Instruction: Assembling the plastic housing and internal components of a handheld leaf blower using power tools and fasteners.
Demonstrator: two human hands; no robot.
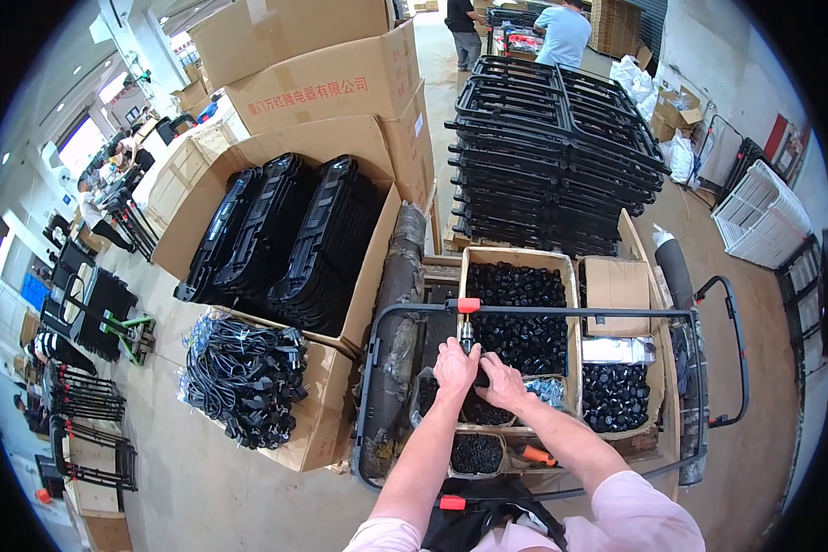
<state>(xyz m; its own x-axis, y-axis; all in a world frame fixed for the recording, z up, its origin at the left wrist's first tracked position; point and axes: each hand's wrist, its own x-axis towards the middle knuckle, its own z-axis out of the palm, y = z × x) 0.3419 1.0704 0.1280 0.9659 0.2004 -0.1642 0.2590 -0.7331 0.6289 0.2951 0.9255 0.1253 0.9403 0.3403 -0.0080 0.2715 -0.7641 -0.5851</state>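
My left hand (pixel 455 366) is closed round the body of a dark power drill (pixel 468 337) with a silvery chuck, which points away from me. Just right of it, my right hand (pixel 504 382) is closed on the rear part of the same drill, its grip mostly hidden by my fingers. The drill's tip meets a red piece (pixel 469 304) on the far bar of a black tubular frame (pixel 580 312). This frame lies across the workbench and reaches back toward my body, where a second red piece (pixel 452 502) sits on its near bar.
Beneath the frame are cartons of black plastic parts (pixel 515 317), black knobs (pixel 616 396) and small screws (pixel 477 453). An orange-handled tool (pixel 538 455) lies nearby. Left are bundled cables (pixel 244 377) and a carton of black panels (pixel 285 230); stacked black frames (pixel 552 156) stand behind.
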